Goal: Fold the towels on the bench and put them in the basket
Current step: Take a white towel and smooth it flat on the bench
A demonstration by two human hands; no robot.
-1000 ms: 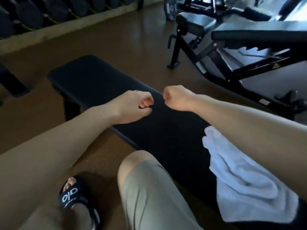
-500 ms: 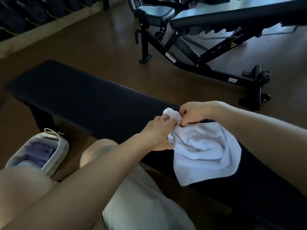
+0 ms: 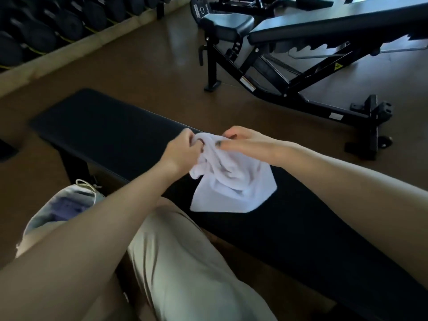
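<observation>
Over the middle of the bench (image 3: pixel 111 130), a crumpled white towel (image 3: pixel 234 184) is held up by its top edge, its lower part draped down onto the black padded surface, with one corner lying close to the near long edge. The towel is bunched and creased, not yet folded flat. Its upper left part is gripped by the left hand (image 3: pixel 183 149), whose fingers are curled into the cloth. Its upper right part is pinched by the right hand (image 3: pixel 243 141), with the thumb and fingertips closed on the fabric; the two hands are just beside each other at the top of the towel. Both forearms are stretched out from the near side across the bench's near edge.

Below the near edge, toward the bench's left end, a pale fabric basket (image 3: pixel 58 205) with a cord handle is set on the floor, partly hidden by the left forearm; something purple can be made out inside it, though what it is cannot be told. A knee in light grey shorts (image 3: pixel 185 262) is seen against the near edge.

Beyond the far edge, a black adjustable bench (image 3: pixel 301 54) is stood on the brown floor (image 3: pixel 150 66), and a rack of dark dumbbells (image 3: pixel 58 24) is lined up past the far left corner.
</observation>
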